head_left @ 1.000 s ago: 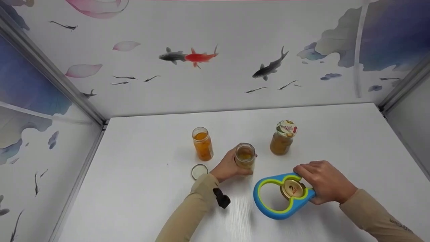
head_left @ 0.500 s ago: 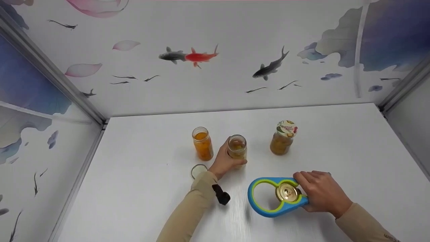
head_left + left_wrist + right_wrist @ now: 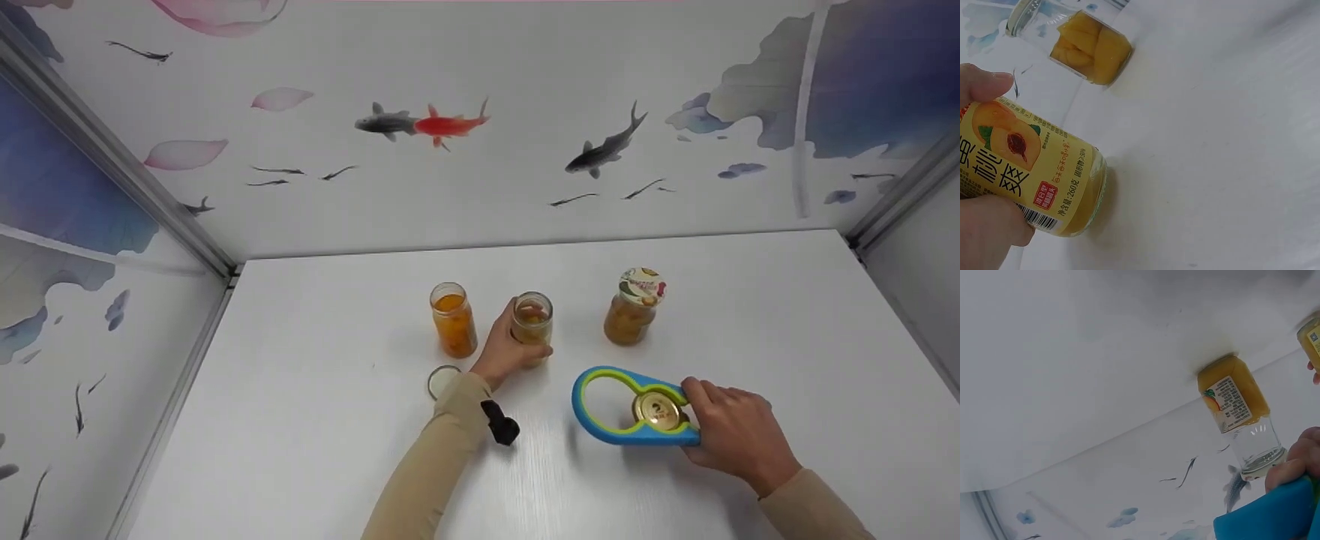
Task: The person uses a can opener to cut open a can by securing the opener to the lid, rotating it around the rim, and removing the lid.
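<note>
My left hand (image 3: pixel 504 354) grips an open glass jar (image 3: pixel 531 326) near the middle of the table. Its yellow label, printed with a peach, shows in the left wrist view, with thumb and fingers around the jar (image 3: pixel 1033 163). My right hand (image 3: pixel 739 436) holds a blue and green jar opener (image 3: pixel 630 436) by its handle end, over the table at the right. A gold lid (image 3: pixel 658 410) sits in the opener's smaller opening. Left of the held jar stands an open jar of orange fruit (image 3: pixel 455 330). A lidded jar (image 3: pixel 628 322) with a patterned cap stands to the right.
A loose lid (image 3: pixel 441 381) lies beside my left wrist, partly covered by the sleeve. The white table (image 3: pixel 315 420) is bounded by a back wall (image 3: pixel 480 202) painted with fish and a side wall at each end.
My left hand has moved the open jar back and slightly left. My right hand, with the jar opener and gold lid, first shifted left and lower, then back to the right and up.
</note>
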`<control>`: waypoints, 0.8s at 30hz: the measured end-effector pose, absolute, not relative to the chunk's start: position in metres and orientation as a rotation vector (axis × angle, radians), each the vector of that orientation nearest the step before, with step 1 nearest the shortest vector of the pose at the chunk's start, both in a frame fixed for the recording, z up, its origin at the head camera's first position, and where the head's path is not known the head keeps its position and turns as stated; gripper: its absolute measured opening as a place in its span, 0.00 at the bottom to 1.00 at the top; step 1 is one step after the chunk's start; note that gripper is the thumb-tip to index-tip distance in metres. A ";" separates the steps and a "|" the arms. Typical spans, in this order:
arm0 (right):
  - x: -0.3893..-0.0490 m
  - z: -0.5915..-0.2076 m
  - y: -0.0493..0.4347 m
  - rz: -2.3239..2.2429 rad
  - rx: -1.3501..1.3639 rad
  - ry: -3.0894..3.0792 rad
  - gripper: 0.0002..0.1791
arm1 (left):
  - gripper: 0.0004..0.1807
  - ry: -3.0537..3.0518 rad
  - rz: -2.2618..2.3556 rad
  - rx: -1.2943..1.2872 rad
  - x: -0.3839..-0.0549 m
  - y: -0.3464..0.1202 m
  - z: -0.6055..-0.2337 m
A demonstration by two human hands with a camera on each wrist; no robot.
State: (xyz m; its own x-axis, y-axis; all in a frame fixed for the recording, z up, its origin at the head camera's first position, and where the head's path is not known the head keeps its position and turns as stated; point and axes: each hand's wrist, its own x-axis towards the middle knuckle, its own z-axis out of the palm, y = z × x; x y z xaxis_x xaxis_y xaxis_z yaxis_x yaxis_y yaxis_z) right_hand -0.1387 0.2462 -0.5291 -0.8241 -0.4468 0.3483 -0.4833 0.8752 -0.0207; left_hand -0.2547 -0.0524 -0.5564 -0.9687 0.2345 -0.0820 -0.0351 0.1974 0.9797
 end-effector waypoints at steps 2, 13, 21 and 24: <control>-0.138 -0.530 0.249 0.153 0.651 -2.736 0.30 | 0.43 2.254 1.854 0.172 -0.257 -0.052 -0.557; -0.132 -0.529 0.267 0.109 0.517 -2.849 0.30 | 0.42 2.244 1.883 0.131 -0.262 -0.049 -0.561; -0.131 -0.529 0.273 0.128 0.478 -2.825 0.29 | 0.37 2.236 1.946 0.129 -0.266 -0.045 -0.563; -0.130 -0.530 0.275 0.122 0.471 -2.813 0.30 | 0.38 2.223 1.960 0.130 -0.266 -0.042 -0.564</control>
